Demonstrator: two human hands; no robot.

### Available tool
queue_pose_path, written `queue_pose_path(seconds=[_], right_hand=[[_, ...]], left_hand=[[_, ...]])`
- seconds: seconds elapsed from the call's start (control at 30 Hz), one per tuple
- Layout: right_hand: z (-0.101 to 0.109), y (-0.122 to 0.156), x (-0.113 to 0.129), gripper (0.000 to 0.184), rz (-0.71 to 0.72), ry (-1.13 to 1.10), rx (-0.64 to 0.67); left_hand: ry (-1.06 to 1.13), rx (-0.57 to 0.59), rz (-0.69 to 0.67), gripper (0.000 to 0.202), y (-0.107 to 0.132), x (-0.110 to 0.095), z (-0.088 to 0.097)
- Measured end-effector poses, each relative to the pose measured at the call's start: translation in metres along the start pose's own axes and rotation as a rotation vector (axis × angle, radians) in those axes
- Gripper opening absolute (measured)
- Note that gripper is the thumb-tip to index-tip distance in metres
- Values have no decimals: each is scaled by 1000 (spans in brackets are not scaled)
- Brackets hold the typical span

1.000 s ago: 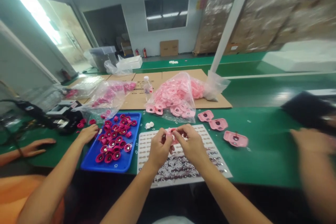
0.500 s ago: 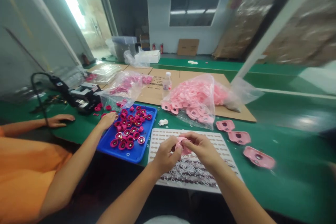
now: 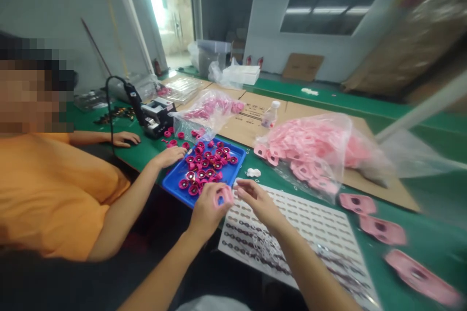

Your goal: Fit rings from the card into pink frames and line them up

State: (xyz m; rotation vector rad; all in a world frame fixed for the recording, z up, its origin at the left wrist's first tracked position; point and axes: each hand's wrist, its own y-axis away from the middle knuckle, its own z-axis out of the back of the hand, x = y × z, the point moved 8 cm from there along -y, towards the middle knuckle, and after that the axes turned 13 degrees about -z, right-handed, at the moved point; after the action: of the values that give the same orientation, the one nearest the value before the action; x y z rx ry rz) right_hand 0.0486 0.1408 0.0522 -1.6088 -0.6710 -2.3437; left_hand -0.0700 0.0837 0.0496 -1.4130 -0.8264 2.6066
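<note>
Left grip: the left grip [image 3: 207, 210] is closed, with its fingers and thumb clamped on a small pink piece [image 3: 224, 196].
Pink piece: it sits at the fingertips of the left grip, on the side facing the right grip. A blue spot shows at its middle, but I cannot tell whether that is part of the piece or the tray behind it.
Right grip: the right grip [image 3: 256, 201] is open, with its fingers reaching toward the pink piece, just beside it and not touching.
Below the grips: a white sheet [image 3: 310, 223] with rows of small dark-and-white pieces lies on the green desk [image 3: 438, 233], under the right grip.
Left of the grips: a blue tray [image 3: 239, 167] holds many dark pink caps [image 3: 204, 170], just beyond the left grip.
Right of the grips: three flat pink parts [image 3: 381, 230] lie on the desk beside the white sheet.
Beyond: a clear plastic bag [image 3: 310, 150] of pale pink parts rests on a cardboard sheet [image 3: 255, 107], near a plastic bottle [image 3: 270, 115].
Neighbour: a person in an orange shirt [image 3: 54, 194] sits to the left, one hand [image 3: 168, 157] touching the tray's far corner.
</note>
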Motion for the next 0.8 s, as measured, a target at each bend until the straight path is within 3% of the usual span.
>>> queue_pose_path(seconds=[0.07,0.13,0.27,0.37,0.5,0.6,0.7,0.8], right_hand=[[-4,-23,3,28,77,186,-136],[-15,-47,2,30,111,290,-211],[-38,-82,-1,26,113,322,-206],[-41,-84,4,21,124,308,-199],[-25,-52,19,27,148,228,-201],[-10,-13,27,26,137,35,-107],[-1,22,28,28,81,-119,-9],[9,45,22,27,29,-167,-61]], left_hand=[[147,-136,217,27,15,30,17],[286,-232,346,34,28,46,26],[496,-335,377,40,36,48,33],[543,-374,362,37,34,45,34],[513,-416,404,37,31,49,30],[514,-383,437,38,26,48,14],[544,-327,440,37,20,36,-7],[617,-309,344,37,14,17,-27]])
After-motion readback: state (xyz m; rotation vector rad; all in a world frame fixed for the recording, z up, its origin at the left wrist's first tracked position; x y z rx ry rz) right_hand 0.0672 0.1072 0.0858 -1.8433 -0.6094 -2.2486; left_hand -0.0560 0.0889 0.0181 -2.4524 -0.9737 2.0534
